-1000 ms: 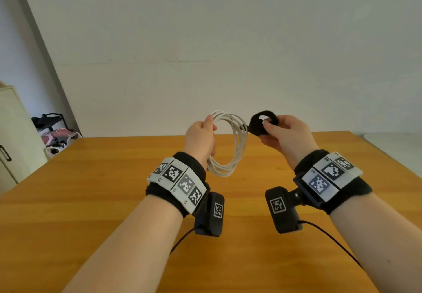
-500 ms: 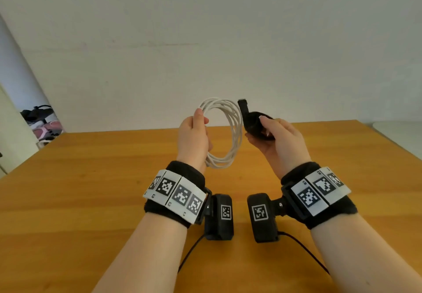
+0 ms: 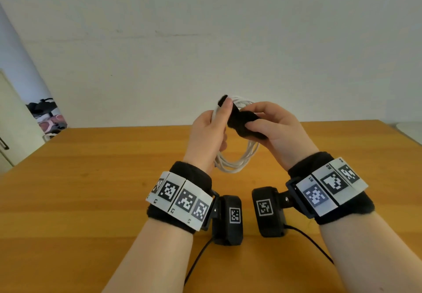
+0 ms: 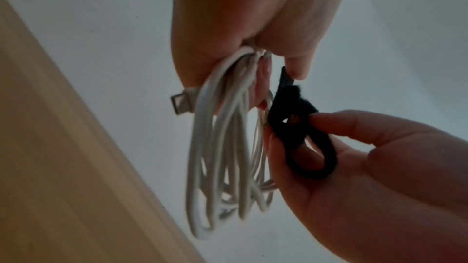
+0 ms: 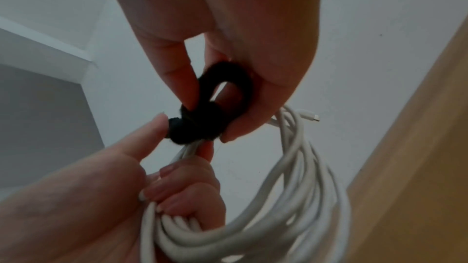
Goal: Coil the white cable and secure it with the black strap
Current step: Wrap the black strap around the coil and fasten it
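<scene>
White cable (image 3: 237, 162) coiled, light, springy; held above wooden surface (image 3: 91, 190). Left hand (image 3: 209, 135) fingers curled round bundle. Right hand (image 3: 277, 128) pinches soft black strap (image 3: 245, 124) against coil top. Best hold: gathered strands beside strap.

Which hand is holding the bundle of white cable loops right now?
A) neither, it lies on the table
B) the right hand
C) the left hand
C: the left hand grips the white cable coil above the wooden table, while the right hand pinches the black strap.
</scene>
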### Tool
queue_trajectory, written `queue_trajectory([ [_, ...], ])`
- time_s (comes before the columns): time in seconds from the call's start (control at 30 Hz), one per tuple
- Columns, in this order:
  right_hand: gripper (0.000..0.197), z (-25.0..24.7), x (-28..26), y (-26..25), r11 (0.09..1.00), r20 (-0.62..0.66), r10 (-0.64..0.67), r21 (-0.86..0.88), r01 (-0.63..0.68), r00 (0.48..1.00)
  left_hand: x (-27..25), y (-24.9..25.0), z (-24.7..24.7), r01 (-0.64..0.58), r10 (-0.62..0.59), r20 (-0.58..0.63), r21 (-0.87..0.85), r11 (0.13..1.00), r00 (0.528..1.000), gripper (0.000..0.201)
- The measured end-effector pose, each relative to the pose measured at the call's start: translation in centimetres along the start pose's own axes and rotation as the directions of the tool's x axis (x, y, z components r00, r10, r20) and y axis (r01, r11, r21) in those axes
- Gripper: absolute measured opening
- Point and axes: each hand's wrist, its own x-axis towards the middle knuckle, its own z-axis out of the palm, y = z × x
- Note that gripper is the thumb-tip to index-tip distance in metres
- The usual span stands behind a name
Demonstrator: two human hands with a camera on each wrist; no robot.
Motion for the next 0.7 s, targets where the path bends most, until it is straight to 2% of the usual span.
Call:
queue_trajectory([
  [0.13, 0.017, 0.3, 0.5, 0.2, 0.997, 0.027, -0.002, -0.079, 0.005, 1.0, 0.1, -0.1, 0.0, -0.05, 0.051, -0.019, 0.012, 0.999, 0.999, 0.03],
  [0.2, 0.006, 0.5, 0.6, 0.4, 0.994, 0.048, -0.007, -0.108, 0.012, 0.999, 0.2, -0.3, -0.1, -0.052, 0.053, -0.025, 0.031, 0.998, 0.998, 0.03],
  [0.33, 0.018, 0.4, 0.9, 0.8, 0.966, -0.007, -0.079, -0.248, 0.075, 0.997, 0.1, -0.3, 0.0, -0.022, 0.022, -0.005, -0.005, 1.0, 1.0, 0.032],
  [0.47, 0.019, -0.6, 1.2, 0.6, 0.982, -0.05, -0.072, -0.179, 0.062, 0.996, 0.1, -0.1, 0.1, 0.006, -0.006, 0.008, -0.021, 1.0, 1.0, 0.023],
  [0.57, 0.019, -1.0, 1.3, 0.3, 0.978, -0.002, -0.102, -0.18, 0.1, 0.995, 0.2, -0.2, 0.2, 0.016, -0.016, -0.012, -0.007, 1.0, 1.0, 0.019],
  [0.7, 0.021, -1.1, 1.0, 0.1, 0.986, 0.03, -0.127, -0.102, 0.13, 0.991, 0.3, -0.2, 0.0, 0.063, -0.068, -0.061, -0.079, 0.995, 0.996, 0.021],
])
